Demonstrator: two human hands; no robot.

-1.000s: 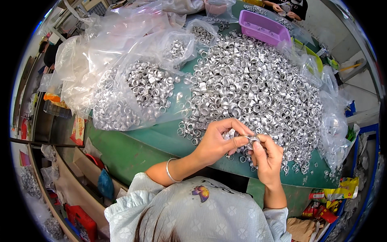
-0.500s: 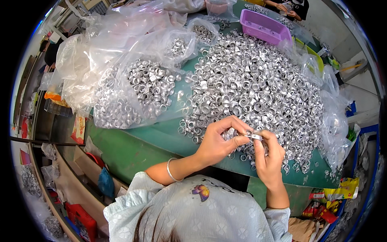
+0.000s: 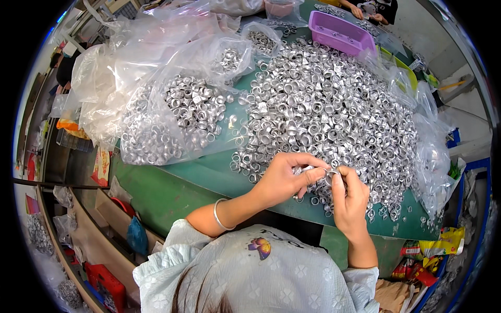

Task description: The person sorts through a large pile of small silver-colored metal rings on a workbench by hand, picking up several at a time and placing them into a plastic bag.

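Observation:
Between the fingertips of both hands is a small silver metal ring (image 3: 334, 171), raised above the table's near edge. My left hand (image 3: 282, 181) pinches it from the left with thumb and forefinger; its other fingers are curled and partly hidden. My right hand (image 3: 350, 202) grips it from the right between thumb and fingers. Just beyond the hands spreads a large heap of similar silver rings (image 3: 334, 112). A few loose rings (image 3: 314, 201) lie by the table edge below the left hand.
A clear plastic bag (image 3: 148, 112) spills more rings (image 3: 195, 101) on the left. At the back stands a purple basket (image 3: 339, 37). Plastic sheeting (image 3: 436, 161) borders the heap on the right. Across the green table (image 3: 209, 177), another person's hands (image 3: 365, 14) show.
The ring has turned between my fingers, and my left thumb and forefinger have shifted slightly. Both hands remain in nearly the same place. The person across the table has moved their hands.

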